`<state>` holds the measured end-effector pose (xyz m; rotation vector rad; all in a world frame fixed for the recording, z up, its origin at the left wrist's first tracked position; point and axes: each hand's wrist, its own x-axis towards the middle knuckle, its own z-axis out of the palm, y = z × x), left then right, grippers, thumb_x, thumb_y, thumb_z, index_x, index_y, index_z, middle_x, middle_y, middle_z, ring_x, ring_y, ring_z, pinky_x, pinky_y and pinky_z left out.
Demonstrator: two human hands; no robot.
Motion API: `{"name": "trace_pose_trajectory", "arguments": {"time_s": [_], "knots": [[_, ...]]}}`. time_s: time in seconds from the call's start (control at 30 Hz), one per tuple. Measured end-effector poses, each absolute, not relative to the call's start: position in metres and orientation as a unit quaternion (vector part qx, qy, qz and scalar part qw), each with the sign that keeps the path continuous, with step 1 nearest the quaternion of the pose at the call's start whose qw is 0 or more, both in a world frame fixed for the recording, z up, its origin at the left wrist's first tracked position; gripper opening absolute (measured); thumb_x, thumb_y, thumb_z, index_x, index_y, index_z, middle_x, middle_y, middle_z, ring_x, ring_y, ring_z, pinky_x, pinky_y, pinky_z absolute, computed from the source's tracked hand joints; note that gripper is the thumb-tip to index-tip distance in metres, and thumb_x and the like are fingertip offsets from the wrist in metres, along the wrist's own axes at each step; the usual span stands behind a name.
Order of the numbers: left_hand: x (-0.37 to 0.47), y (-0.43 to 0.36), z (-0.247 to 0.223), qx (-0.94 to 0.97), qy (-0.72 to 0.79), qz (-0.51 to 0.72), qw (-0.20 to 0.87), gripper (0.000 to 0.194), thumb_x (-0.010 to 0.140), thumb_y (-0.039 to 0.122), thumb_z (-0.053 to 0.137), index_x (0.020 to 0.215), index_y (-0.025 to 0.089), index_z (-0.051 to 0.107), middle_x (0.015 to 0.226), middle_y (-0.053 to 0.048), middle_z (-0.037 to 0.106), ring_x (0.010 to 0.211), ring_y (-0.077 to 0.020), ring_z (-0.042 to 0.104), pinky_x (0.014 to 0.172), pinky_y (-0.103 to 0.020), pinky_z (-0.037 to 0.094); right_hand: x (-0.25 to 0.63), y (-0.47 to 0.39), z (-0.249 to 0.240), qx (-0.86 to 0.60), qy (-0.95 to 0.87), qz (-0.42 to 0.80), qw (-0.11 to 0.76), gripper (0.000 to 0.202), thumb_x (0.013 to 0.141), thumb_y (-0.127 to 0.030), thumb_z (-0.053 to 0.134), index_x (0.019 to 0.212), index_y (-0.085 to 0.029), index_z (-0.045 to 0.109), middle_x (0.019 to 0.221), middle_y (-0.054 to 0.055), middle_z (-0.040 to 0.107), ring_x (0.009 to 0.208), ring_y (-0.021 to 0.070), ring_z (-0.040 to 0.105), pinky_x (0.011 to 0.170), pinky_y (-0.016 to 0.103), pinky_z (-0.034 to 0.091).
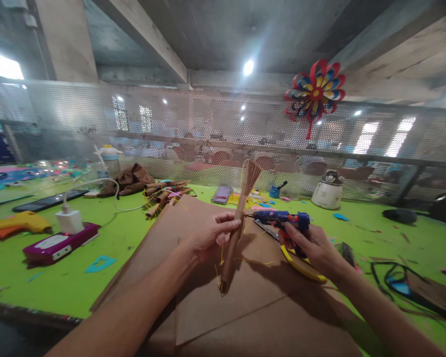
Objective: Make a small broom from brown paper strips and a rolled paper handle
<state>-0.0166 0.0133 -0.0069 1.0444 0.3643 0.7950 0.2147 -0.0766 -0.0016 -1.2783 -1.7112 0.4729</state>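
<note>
My left hand [217, 234] pinches a rolled brown paper tube [233, 248] with a pleated, fanned paper piece [251, 179] at its upper end. Yellow string hangs from the tube's lower end and loops at its top. In my right hand [312, 243] is a dark blue glue gun [278, 218], fingers wrapped round its handle. Its nozzle points left, at or very close to the tube just above my left fingertips. Beneath the glue gun lie scissors with yellow handles [301, 267], partly hidden by my right hand. Large brown paper sheets [215, 312] lie under both hands.
On the green table [126, 267] at left are a purple power strip [61, 243] with a white plug, a yellow glue gun [18, 223] and a phone [48, 199]. Rolled paper pieces [167, 193] lie behind the sheets. A white container [327, 190] stands back right.
</note>
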Motion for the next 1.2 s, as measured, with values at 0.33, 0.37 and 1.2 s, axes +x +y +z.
{"name": "trace_pose_trajectory", "arguments": {"time_s": [0.33, 0.37, 1.2], "knots": [[-0.0179, 0.0102, -0.0026, 0.476, 0.175, 0.376, 0.776, 0.022, 0.066, 0.017, 0.076, 0.085, 0.012, 0.066, 0.075, -0.004, 0.062, 0.063, -0.0090, 0.056, 0.061, -0.022, 0.040, 0.2198, -0.0775, -0.0015, -0.498, -0.681, 0.254, 0.473, 0.043, 0.088, -0.052, 0.045, 0.071, -0.014, 0.057, 0.065, 0.004, 0.055, 0.059, 0.0134, 0.048, 0.054, 0.025, 0.037], [-0.0178, 0.0101, -0.0026, 0.475, 0.176, 0.373, 0.777, 0.023, 0.066, 0.017, 0.076, 0.085, 0.012, 0.066, 0.076, -0.004, 0.063, 0.064, -0.0094, 0.056, 0.061, -0.023, 0.041, 0.2198, -0.0771, -0.0021, -0.499, -0.680, 0.251, 0.475, 0.043, 0.088, -0.052, 0.045, 0.072, -0.014, 0.058, 0.065, 0.004, 0.056, 0.059, 0.0135, 0.049, 0.055, 0.025, 0.037], [-0.0176, 0.0115, -0.0004, 0.486, 0.186, 0.367, 0.771, 0.028, 0.063, 0.021, 0.079, 0.086, 0.013, 0.067, 0.078, -0.003, 0.064, 0.066, -0.0100, 0.055, 0.063, -0.023, 0.040, 0.2148, -0.0810, 0.0000, -0.501, -0.747, 0.137, 0.415, 0.041, 0.091, -0.048, 0.039, 0.064, -0.017, 0.046, 0.060, -0.001, 0.043, 0.055, 0.0114, 0.038, 0.052, 0.025, 0.032]]}}
